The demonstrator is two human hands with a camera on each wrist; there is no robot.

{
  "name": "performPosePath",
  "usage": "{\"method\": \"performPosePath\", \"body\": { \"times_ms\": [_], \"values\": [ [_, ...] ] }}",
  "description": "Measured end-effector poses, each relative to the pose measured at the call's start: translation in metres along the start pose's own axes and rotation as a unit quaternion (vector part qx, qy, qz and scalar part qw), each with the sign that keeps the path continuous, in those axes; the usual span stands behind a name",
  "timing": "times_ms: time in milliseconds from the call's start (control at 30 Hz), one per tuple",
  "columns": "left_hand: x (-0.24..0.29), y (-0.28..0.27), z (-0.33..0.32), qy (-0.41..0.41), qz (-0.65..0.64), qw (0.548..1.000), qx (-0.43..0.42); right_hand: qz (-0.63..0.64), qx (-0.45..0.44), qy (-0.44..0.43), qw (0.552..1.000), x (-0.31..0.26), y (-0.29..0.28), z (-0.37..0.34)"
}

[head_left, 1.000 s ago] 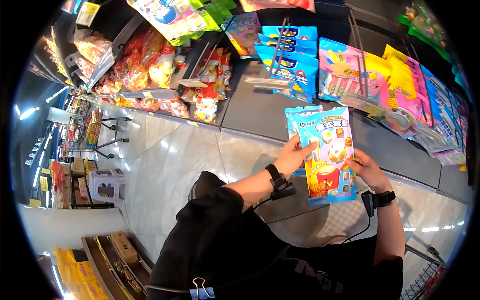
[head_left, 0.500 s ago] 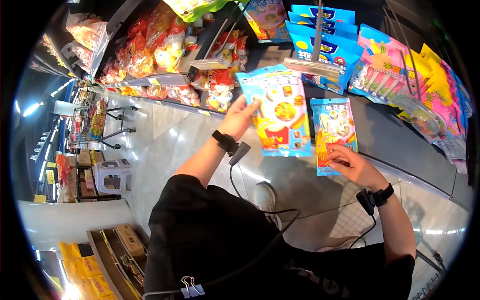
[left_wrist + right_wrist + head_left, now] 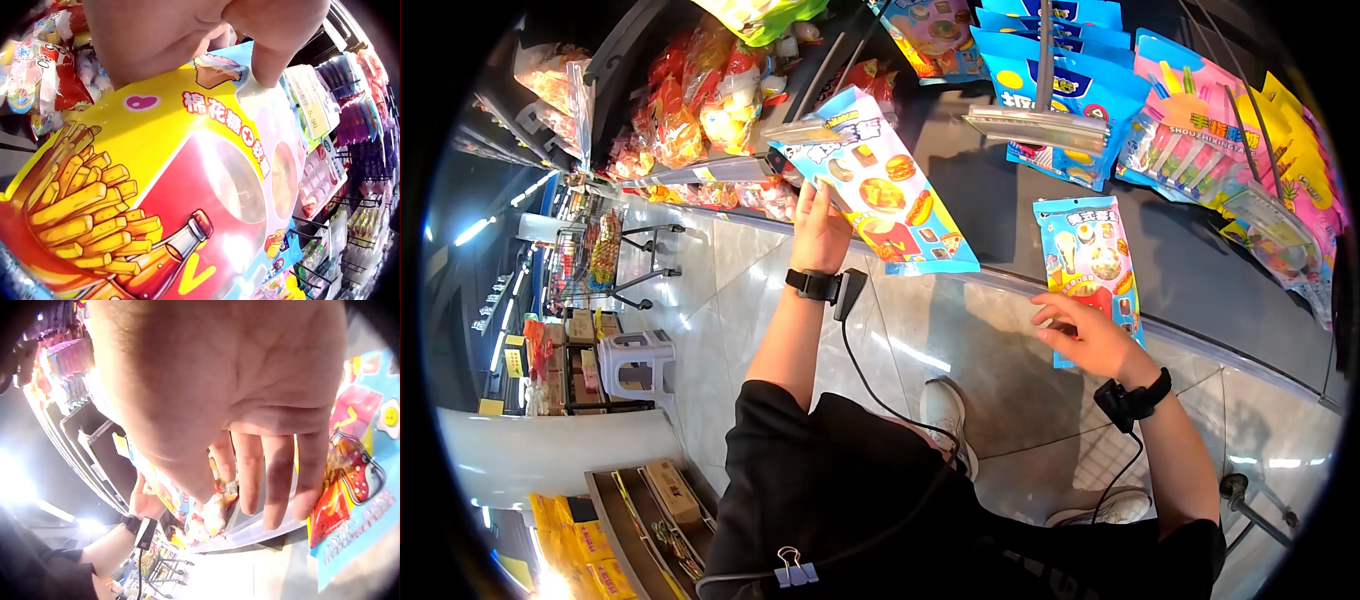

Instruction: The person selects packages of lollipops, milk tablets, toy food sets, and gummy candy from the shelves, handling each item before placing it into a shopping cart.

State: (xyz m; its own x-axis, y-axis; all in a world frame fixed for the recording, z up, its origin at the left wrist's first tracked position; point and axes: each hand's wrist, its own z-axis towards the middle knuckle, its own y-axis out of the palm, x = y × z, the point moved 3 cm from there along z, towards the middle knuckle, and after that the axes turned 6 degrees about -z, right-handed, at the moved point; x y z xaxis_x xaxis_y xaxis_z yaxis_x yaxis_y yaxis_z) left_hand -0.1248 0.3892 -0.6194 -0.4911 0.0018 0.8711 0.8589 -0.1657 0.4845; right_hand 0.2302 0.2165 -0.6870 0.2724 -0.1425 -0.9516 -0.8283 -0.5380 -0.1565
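Observation:
The left hand (image 3: 820, 228) grips the left edge of a blue, pink and yellow candy bag (image 3: 884, 186), tilted near a shelf hook's clear tag holder. In the left wrist view, thumb and fingers pinch that bag (image 3: 156, 150) along its edge. A second, similar bag (image 3: 1090, 262) lies on the grey shelf's front, its lower end past the edge. The right hand (image 3: 1090, 335) is beside this bag's lower left, fingers loosely bent. From the right wrist view, the right hand (image 3: 231, 387) has its fingers hanging with nothing between them, the bag (image 3: 350, 487) just beside.
Blue bags (image 3: 1065, 85) and pink bags (image 3: 1195, 130) hang from hooks above the grey shelf (image 3: 1180, 270). Red candy packs (image 3: 675, 120) fill the shelf at upper left. A white stool (image 3: 638, 362) and a wheeled cart (image 3: 605, 250) stand on the floor at left.
The left hand has carried its bag left and up, away from the second bag, and tilted it. The right hand has let go of the bags and drawn slightly back from the one on the shelf.

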Motion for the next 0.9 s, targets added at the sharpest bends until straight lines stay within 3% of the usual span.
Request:
{"method": "performPosePath", "body": {
  "times_ms": [500, 900],
  "values": [
    [0.005, 0.020, 0.000, 0.022, 0.054, 0.998, 0.010, -0.005, 0.029, -0.042, 0.999, 0.004, -0.011, -0.003],
    [0.011, 0.004, 0.001, 0.037, 0.047, 0.998, 0.025, 0.005, 0.033, -0.037, 0.999, 0.004, -0.012, -0.008]
  ]
}}
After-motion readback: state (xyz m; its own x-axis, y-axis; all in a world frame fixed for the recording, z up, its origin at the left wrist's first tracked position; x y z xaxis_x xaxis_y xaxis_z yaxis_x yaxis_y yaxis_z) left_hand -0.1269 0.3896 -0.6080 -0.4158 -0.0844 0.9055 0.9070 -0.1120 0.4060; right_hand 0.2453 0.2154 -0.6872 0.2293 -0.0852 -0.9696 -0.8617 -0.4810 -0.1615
